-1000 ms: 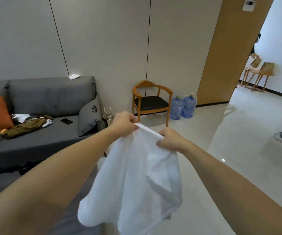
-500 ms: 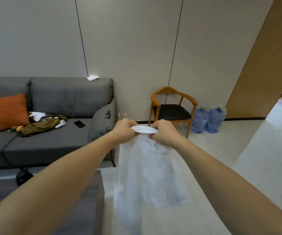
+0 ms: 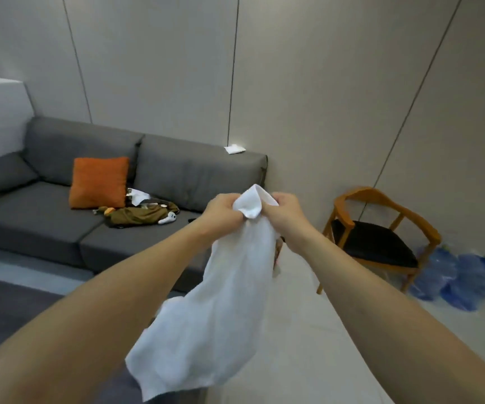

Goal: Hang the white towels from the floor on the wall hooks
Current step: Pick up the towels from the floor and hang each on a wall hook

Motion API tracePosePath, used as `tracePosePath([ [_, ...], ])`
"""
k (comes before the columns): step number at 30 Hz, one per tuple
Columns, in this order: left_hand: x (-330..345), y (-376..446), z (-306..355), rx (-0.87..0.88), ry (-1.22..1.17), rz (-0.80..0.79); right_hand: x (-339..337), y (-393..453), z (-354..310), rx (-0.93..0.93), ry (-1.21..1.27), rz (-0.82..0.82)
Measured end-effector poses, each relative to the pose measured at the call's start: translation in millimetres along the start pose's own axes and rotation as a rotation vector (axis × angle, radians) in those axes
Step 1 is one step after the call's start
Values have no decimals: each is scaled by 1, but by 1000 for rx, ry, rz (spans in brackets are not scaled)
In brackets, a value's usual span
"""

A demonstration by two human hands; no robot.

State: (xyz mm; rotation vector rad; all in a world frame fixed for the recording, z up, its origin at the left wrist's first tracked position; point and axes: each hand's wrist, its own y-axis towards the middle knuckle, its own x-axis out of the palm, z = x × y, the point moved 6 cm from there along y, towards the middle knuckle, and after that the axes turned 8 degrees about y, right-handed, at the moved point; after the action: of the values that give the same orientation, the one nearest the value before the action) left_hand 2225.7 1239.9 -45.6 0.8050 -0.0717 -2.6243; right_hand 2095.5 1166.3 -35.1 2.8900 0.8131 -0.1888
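Two hands, one towel — bunched at the top, no hook in view.

Both the left hand (image 3: pixel 223 209) and the right hand (image 3: pixel 282 211) pinch the gathered top edge of the white towel (image 3: pixel 220 310), knuckles nearly touching. Best to keep that small fold peaking between them as a loop to slip over a hook. Below, the cloth hangs limp and creased in front of the grey sofa (image 3: pixel 60 225) — well off the floor.
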Motion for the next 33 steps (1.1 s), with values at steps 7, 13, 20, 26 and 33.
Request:
tracePosePath([
  [7,-140,-6,-61,-197,-78,483,118,50,14,112,-102,-712],
  [13,-229,-79,-93,-432,10,965,195,81,5,-94,-356,-1049],
  [20,-257,-175,-77,-622,97,1382,242,95,-39,-457,-239,-997],
  [26,-227,-250,-39,-718,260,1569,259,87,-58,-631,-205,-920],
  [33,-212,-311,2,-812,384,1690,280,58,-76,-764,-147,-981],
])
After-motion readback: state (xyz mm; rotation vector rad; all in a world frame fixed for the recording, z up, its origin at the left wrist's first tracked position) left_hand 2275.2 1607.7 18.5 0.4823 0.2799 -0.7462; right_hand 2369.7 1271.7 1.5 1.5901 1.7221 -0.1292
